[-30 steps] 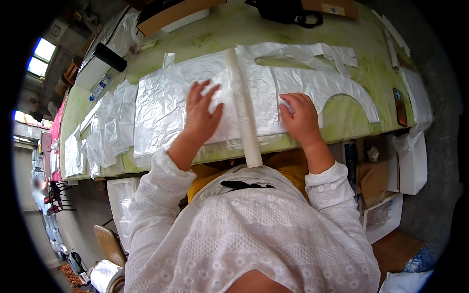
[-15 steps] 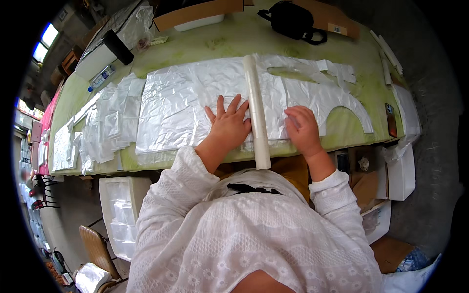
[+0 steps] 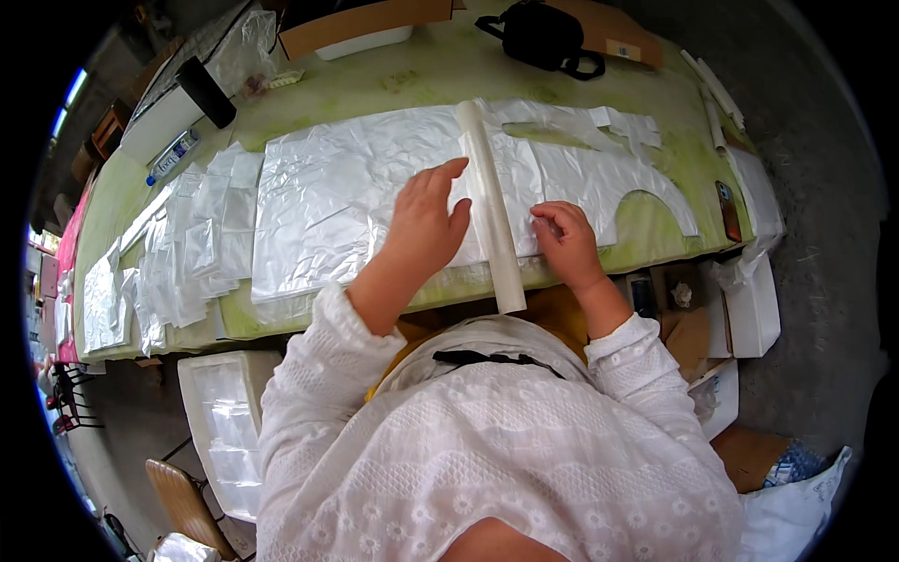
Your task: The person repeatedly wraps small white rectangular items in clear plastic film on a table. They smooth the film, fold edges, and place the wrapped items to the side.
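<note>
A white plastic apron (image 3: 337,192) lies flat on the table, its cut-out neck and strap end toward the right. Across it, from far to near, runs a long pale tube (image 3: 493,211) whose near end overhangs the table edge. My left hand (image 3: 420,225) hovers over the apron just left of the tube, fingers stretched out and holding nothing. To the right of the tube, my right hand (image 3: 569,248) is low over the apron with its fingers curled toward the thumb. Whatever may be between those fingertips is too small to make out.
Folded clear plastic pieces (image 3: 201,245) lie in overlapping rows at the left. Beyond them are a water bottle (image 3: 173,156) and a black cylinder (image 3: 206,92). A black bag (image 3: 538,36) sits at the back, a phone (image 3: 728,211) near the right edge. A white bin (image 3: 225,421) stands below.
My left hand has lifted off the apron, its spread fingers drawing together. My right hand has stayed close to the same place, fingers still curled. The whole view has shifted and turned slightly.
</note>
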Demonstrator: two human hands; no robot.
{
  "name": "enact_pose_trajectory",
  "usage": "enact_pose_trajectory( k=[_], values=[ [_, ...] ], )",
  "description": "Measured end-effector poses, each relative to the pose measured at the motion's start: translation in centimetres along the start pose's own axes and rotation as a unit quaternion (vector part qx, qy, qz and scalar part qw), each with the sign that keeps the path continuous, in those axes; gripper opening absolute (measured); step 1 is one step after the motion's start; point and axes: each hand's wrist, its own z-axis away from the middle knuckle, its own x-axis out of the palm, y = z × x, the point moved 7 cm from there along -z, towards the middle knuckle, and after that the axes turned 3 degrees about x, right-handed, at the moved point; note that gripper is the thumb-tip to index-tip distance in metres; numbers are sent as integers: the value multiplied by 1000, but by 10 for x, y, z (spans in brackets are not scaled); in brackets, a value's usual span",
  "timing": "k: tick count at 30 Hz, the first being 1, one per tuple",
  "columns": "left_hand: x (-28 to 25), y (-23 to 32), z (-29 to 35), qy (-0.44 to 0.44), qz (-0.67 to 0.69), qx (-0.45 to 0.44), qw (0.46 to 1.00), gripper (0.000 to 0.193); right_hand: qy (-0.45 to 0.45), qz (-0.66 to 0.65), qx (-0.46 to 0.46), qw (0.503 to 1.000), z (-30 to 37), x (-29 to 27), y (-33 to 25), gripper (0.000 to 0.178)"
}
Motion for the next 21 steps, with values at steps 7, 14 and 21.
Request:
enact_pose_trajectory(
  k=[7, 14, 21],
  values=[
    [62, -23, 28, -76, -179, -32, 980, 80, -24, -66, -75, 995, 13, 9, -37, 28],
    [25, -31, -10, -111, -49, -60, 991, 48, -146, -69, -150, 976, 12, 39, -96, 22],
    [36, -21, -19, -117, -40, 42, 991, 14, -40, -129, -5, 991, -17, 36, -65, 27]
  ],
)
